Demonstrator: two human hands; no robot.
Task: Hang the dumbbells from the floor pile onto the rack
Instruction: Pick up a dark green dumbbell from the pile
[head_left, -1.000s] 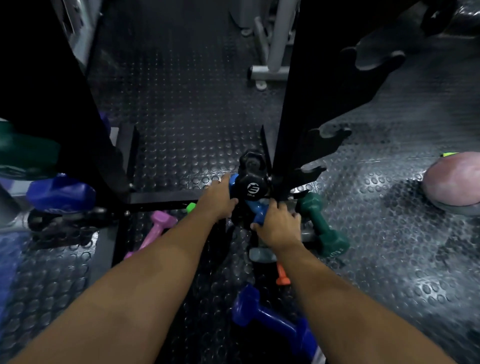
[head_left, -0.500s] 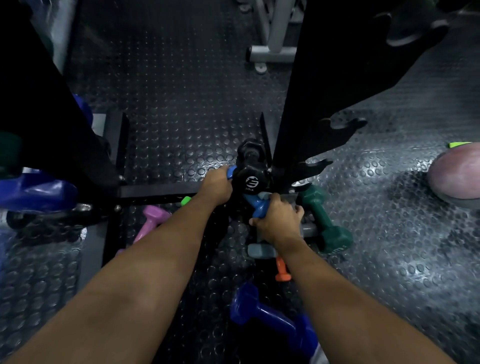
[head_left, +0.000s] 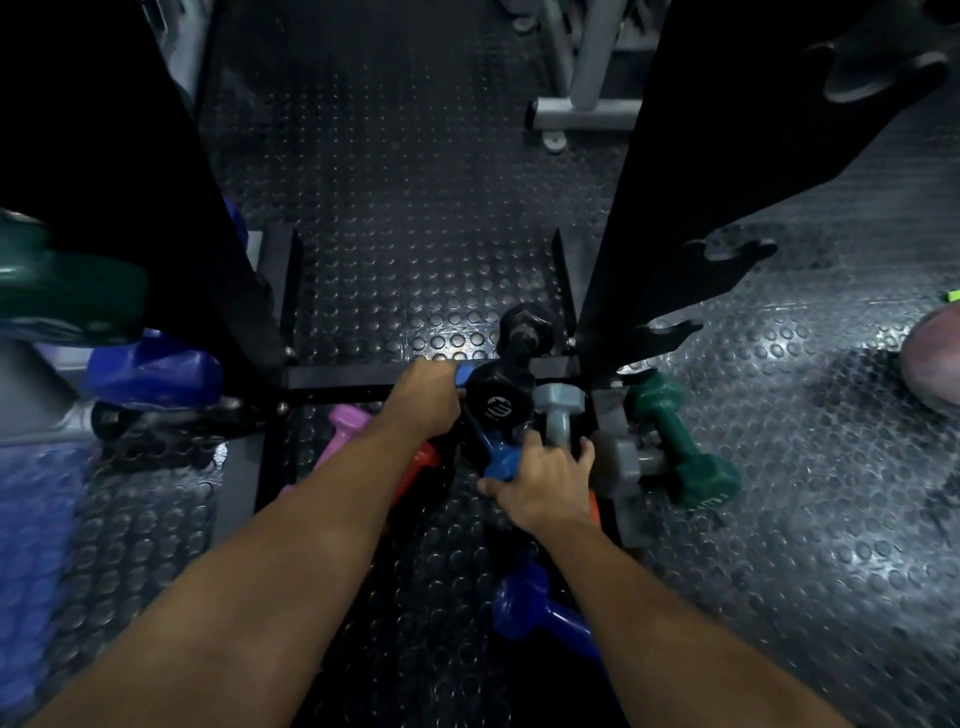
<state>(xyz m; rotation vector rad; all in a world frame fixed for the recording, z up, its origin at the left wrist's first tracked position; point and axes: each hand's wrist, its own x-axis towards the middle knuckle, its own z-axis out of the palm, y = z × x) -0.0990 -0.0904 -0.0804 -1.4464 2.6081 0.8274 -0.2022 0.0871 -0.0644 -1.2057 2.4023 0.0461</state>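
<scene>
A pile of dumbbells lies on the floor at the foot of the black rack (head_left: 670, 218). My left hand (head_left: 426, 402) grips the far end of a light blue dumbbell (head_left: 500, 461). My right hand (head_left: 540, 483) curls round its near end. A black dumbbell (head_left: 501, 402) leans across the blue one, against the rack's base bar. Beside it are a grey dumbbell (head_left: 558, 410), a second grey one (head_left: 626, 462) and a green one (head_left: 675, 441). A pink dumbbell (head_left: 343, 423) and an orange one (head_left: 422, 460) show left of my forearm. A dark blue dumbbell (head_left: 535, 608) lies nearer me.
The rack's left upright (head_left: 130, 156) carries a dark green dumbbell (head_left: 67, 296) and a blue dumbbell (head_left: 156, 369). Bare cradle hooks (head_left: 727, 254) stick out of the right upright. A pink ball (head_left: 935, 358) sits at the right edge. A grey machine foot (head_left: 587, 111) stands behind on the studded rubber floor.
Both hands stay on the light blue dumbbell. My right hand has slid back toward me, uncovering the grey dumbbell beside the black one. The orange dumbbell now shows by my left forearm.
</scene>
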